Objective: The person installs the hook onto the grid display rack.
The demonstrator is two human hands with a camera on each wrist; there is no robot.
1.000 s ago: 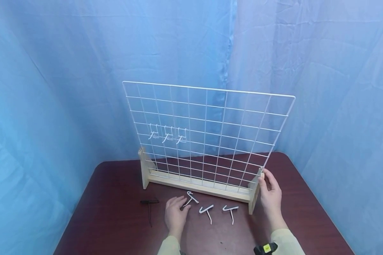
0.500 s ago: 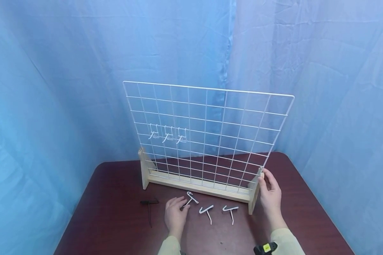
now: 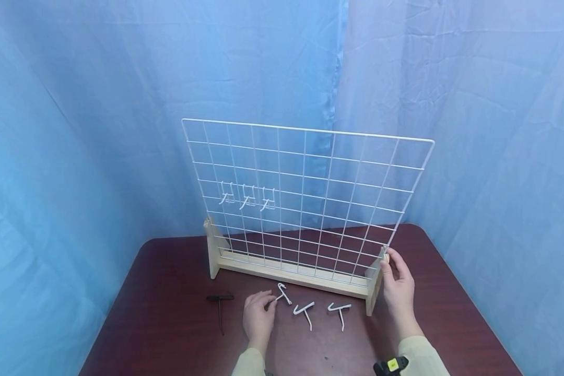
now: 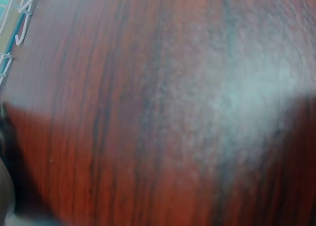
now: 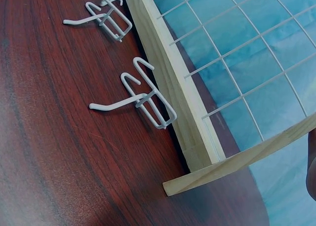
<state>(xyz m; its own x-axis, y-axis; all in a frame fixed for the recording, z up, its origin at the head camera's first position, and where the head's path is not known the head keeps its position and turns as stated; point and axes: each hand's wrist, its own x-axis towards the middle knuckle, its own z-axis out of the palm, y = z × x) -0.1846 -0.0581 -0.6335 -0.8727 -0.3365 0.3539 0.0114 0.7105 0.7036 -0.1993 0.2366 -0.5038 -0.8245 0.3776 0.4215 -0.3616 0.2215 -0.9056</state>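
Observation:
In the head view my left hand (image 3: 258,316), low over the table, pinches the straight arm of a white wire hook (image 3: 284,294) between thumb and fingers. My right hand (image 3: 398,287) grips the right wooden end piece (image 3: 373,290) of a stand, thumb in front. That stand holds a white wire grid panel (image 3: 303,155) upright, leaning slightly. Three white hooks (image 3: 247,201) hang in a row on the panel's left half. Two more lie on the table right of my left hand: a nearer hook (image 3: 304,310) and a farther-right hook (image 5: 148,100), large in the right wrist view.
A black hook (image 3: 220,298) lies left of my left hand on the dark red table (image 3: 169,292). The stand's wooden base bar (image 3: 291,271) runs across behind the loose hooks. Blue curtains (image 3: 122,104) surround the table. The left wrist view holds mostly tabletop.
The hook at my left hand has shifted slightly to the right and turned, its arm now between the fingertips. My right hand has stayed on the stand's end piece.

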